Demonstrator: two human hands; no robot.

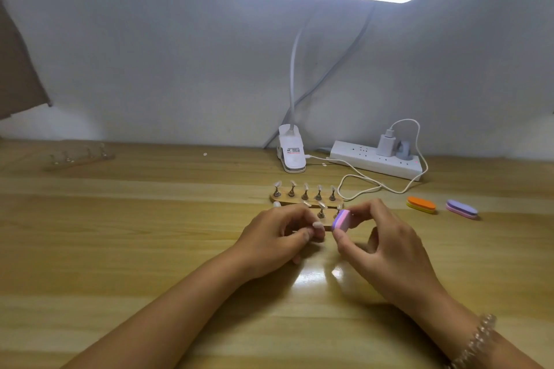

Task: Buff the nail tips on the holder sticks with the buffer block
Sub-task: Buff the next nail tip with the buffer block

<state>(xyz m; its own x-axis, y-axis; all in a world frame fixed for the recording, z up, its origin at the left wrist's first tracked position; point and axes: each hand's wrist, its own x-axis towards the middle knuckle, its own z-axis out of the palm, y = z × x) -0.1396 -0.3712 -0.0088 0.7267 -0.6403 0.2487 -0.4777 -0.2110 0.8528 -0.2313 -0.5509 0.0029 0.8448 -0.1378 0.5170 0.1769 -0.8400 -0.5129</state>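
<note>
1. Pale wooden table (144,252), planks running left to right.
2. White lamp clamp (291,154) sits at the table's back edge.
3. Just right of the clamp lies a white power strip (374,161). A white cable (359,178) loops in front of it.
4. Directly in front of the clamp is a wooden base (295,201) with five upright holder sticks (305,195) bearing nail tips (305,187).
5. Front-right of the clamp, well apart from it, lie an orange buffer block (421,204) and a purple buffer block (461,209).
6. Far left of the clamp is a blurred clear stand (81,156).

Pink-purple-white buffer block (342,219), orange-yellow block (421,204), purple-pink block (461,209), striped light-wood table (120,234).
</note>
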